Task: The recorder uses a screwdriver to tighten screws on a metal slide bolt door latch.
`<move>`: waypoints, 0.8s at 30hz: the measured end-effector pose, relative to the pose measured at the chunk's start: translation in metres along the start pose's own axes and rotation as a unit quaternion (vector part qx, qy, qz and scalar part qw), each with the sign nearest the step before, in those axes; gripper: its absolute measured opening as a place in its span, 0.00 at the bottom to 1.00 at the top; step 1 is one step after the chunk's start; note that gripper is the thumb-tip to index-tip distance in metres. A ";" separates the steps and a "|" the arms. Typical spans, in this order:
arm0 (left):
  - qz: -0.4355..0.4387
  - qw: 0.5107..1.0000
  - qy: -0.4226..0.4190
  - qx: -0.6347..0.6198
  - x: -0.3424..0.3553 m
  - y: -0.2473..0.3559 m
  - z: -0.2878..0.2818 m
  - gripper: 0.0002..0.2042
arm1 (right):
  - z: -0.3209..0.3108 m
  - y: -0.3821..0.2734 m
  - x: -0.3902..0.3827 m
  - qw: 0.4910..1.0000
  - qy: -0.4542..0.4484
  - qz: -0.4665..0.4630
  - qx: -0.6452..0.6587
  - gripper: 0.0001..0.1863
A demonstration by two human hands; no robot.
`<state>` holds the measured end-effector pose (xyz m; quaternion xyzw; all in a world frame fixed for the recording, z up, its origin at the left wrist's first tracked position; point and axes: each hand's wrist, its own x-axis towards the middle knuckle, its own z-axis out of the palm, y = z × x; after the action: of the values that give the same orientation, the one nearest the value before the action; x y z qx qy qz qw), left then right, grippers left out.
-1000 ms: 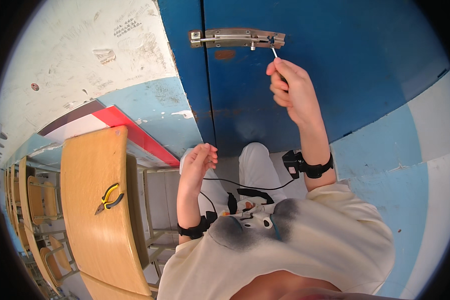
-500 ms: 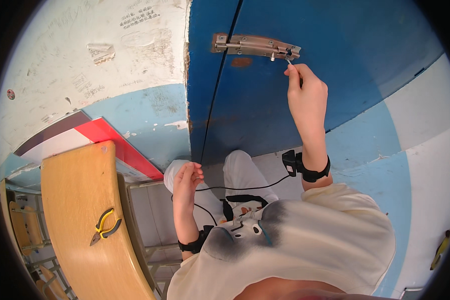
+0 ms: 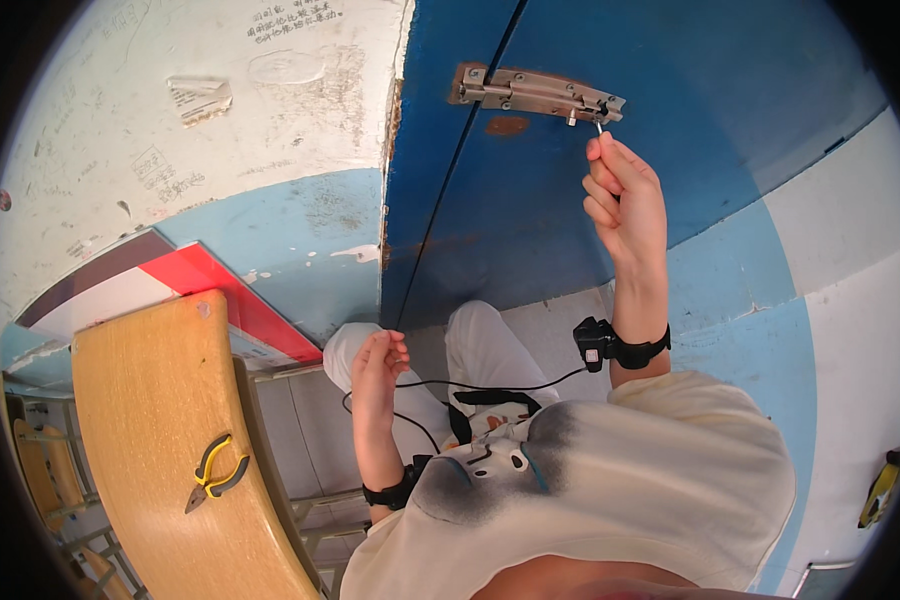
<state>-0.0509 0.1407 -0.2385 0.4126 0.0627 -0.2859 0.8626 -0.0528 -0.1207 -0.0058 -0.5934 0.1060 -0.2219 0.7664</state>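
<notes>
A metal barrel bolt (image 3: 540, 92) is fixed across the seam of the blue door (image 3: 710, 70), with a small knob on its lower side. At the bolt's right end, my right hand (image 3: 630, 195) pinches a thin, short metal rod (image 3: 599, 128) between thumb and fingertips. The rod's upper tip meets the bolt's end; its exact kind is too small to tell. My left hand (image 3: 378, 362) hovers above my knee, away from the door, its fingers curled and closed. Whatever those fingers may hold is hidden.
Yellow-and-black pliers (image 3: 216, 473) lie on a wooden desk (image 3: 150, 400) to the left. A red and white board (image 3: 220, 290) leans on the wall behind it. A black cable (image 3: 490, 384) runs between my wrists. A yellow-and-black object (image 3: 880, 490) is at far right.
My right hand has turned, so its lower fingers now show, while still pinching the rod at the bolt's end. The left hand has barely moved. The view has shifted slightly.
</notes>
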 end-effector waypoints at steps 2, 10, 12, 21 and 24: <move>-0.001 1.000 0.003 0.000 0.000 -0.002 -0.001 0.11 | -0.002 0.002 0.000 0.999 -0.012 0.017 0.041 0.12; 0.003 1.000 0.009 0.021 -0.010 0.000 0.015 0.10 | -0.019 0.010 0.014 0.871 -0.186 0.186 0.416 0.10; 0.005 1.000 0.010 0.029 -0.014 0.000 0.019 0.11 | -0.021 0.014 0.017 0.854 -0.201 0.194 0.440 0.10; 0.035 0.997 0.032 0.063 -0.041 0.002 0.031 0.11 | -0.012 0.012 0.003 0.988 -0.106 0.015 0.111 0.14; 0.047 0.994 0.067 0.066 -0.051 0.006 0.031 0.11 | 0.000 0.021 -0.014 0.995 -0.066 -0.033 0.064 0.16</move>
<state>-0.0942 0.1432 -0.1968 0.4895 0.0820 -0.2204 0.8397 -0.0607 -0.1095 -0.0276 -0.5596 0.0216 -0.2136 0.8005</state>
